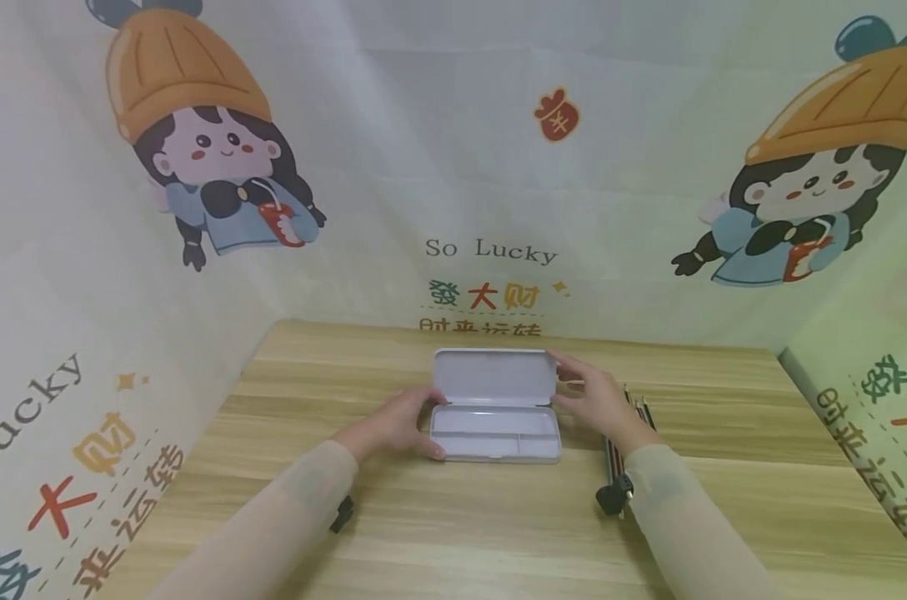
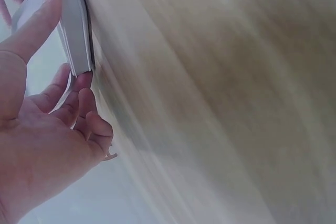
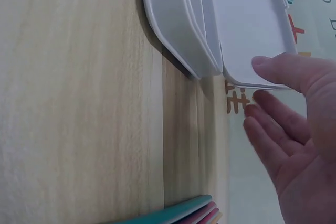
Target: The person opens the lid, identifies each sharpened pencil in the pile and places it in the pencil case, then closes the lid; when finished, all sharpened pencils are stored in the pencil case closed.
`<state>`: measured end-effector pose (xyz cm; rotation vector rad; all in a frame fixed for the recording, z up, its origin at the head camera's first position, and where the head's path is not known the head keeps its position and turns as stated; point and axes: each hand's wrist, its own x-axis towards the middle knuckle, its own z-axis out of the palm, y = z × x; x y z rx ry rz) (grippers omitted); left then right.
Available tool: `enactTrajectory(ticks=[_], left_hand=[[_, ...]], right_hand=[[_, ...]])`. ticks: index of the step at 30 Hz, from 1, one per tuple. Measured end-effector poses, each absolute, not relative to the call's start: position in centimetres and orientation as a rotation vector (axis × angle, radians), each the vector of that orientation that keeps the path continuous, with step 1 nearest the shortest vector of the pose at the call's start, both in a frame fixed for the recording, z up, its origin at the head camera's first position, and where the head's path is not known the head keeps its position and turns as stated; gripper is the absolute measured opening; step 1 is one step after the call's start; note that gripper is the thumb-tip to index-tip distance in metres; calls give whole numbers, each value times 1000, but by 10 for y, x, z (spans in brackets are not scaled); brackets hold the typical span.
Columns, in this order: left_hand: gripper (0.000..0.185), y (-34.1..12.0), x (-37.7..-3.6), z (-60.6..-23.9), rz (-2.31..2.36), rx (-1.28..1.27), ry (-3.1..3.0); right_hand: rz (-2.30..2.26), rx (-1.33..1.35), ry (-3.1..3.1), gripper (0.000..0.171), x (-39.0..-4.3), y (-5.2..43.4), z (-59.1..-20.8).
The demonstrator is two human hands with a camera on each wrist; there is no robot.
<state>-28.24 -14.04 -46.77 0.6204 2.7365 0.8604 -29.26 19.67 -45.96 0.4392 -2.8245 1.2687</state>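
Note:
A white pencil case [image 1: 494, 450] lies on the wooden table with its lid [image 1: 494, 377] raised at the back. Thin dividers split its inside into compartments, whose white floors show. My left hand [image 1: 397, 423] grips the case's left end, thumb at the front corner and fingers towards the back; in the left wrist view, fingertips reach around the end of the case [image 2: 76, 30]. With my right hand [image 1: 596, 400] I pinch the lid's right edge. The right wrist view has the thumb on the lid's inner face [image 3: 252, 24] and the other fingers behind it.
Several dark pencils [image 1: 613, 458] lie right of the case, partly under my right forearm. In the right wrist view, teal and pink long things [image 3: 173, 213] show low down. A printed cloth [image 1: 491, 192] hangs behind the table. Black devices [image 1: 613, 496] sit at both wrists.

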Motion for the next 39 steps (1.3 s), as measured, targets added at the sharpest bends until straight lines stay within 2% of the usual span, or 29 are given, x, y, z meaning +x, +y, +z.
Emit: enactTrajectory(ticks=[10,19,39], left_hand=[[81,-143,-284,-465,864,618,2697],[81,-142,-286,-468,892,646,2690],[80,-143,-285,-473,927,653,2690]], right_hand=[[1229,430,-2887,80,-299,193,-468],[1309,475,-2802,76,-288,200,-465],[1087,391,-2700,45,-253,243,-457]])
